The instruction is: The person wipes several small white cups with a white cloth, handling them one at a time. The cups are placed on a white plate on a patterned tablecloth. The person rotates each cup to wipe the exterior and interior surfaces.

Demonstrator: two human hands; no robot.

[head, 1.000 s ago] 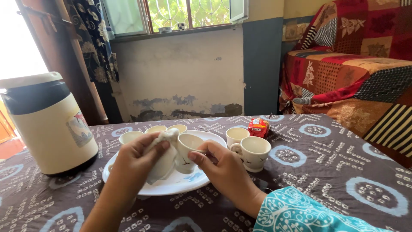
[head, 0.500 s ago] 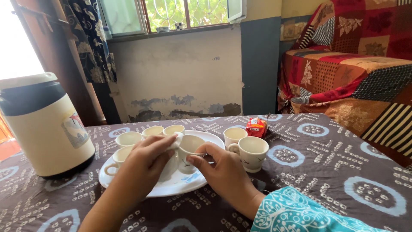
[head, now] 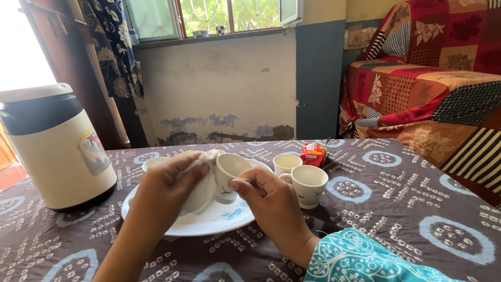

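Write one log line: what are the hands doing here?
left hand: holds white cloth | right hand: holds cream cup | beneath: white plate

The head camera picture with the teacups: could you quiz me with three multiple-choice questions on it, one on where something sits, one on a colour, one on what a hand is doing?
1. Where is the red snack packet?
A. On the white plate
B. On the tablecloth beyond the two cups at the right
C. On top of the big flask

2. What colour is the sleeve on the right arm?
A. Turquoise with a white pattern
B. Plain red
C. Black

3. What is the left hand doing?
A. Resting flat on the table
B. Gripping the flask lid
C. Holding a pale cloth against a cup

Answers:
1. B: the packet lies on the tablecloth behind those cups.
2. A: the sleeve is turquoise with white marks.
3. C: the cloth is bunched in that hand beside the cup, which the right hand holds over the plate.
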